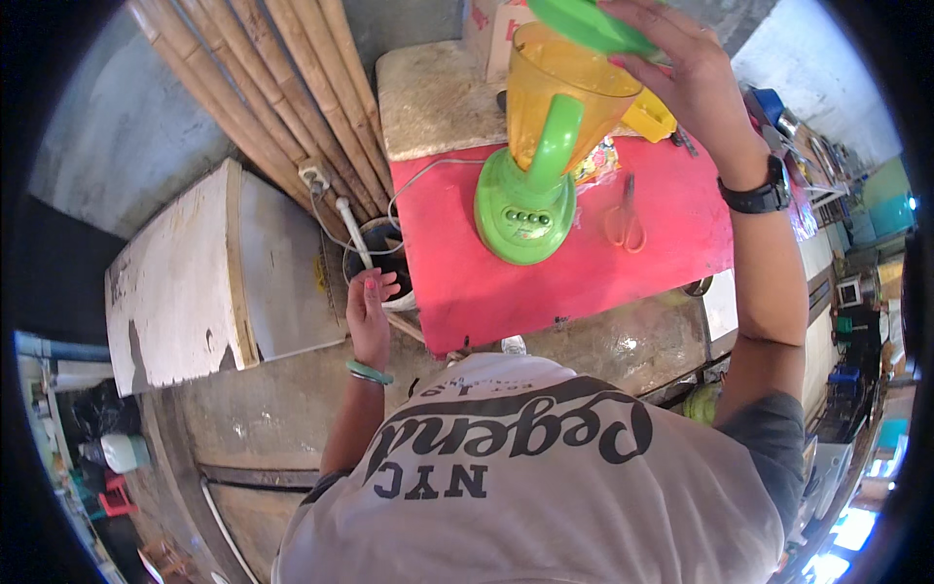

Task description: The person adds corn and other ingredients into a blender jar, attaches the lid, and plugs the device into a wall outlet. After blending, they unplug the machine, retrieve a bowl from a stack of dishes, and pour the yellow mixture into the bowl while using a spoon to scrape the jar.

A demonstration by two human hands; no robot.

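My right hand (682,58) grips a green blender lid (584,22), tilted at the rim of an amber see-through blender jar (540,87). The jar stands on its green base (527,208), which has a row of buttons. A green handle (558,139) on the jar faces me. Bits cling inside the jar; its bottom contents are hard to make out. Low on the left, my left hand (371,314) is beside the table, over a bucket (405,299). A white stick-like handle (354,230) reaches its fingertips; whether they grip it is unclear.
The blender stands on a red-covered table (481,306). Orange-handled scissors (625,223), a printed packet (597,162) and a yellow container (649,117) lie to its right. A cable (430,166) runs to a socket (314,175) by bamboo poles (292,95). A white cabinet (182,285) stands left.
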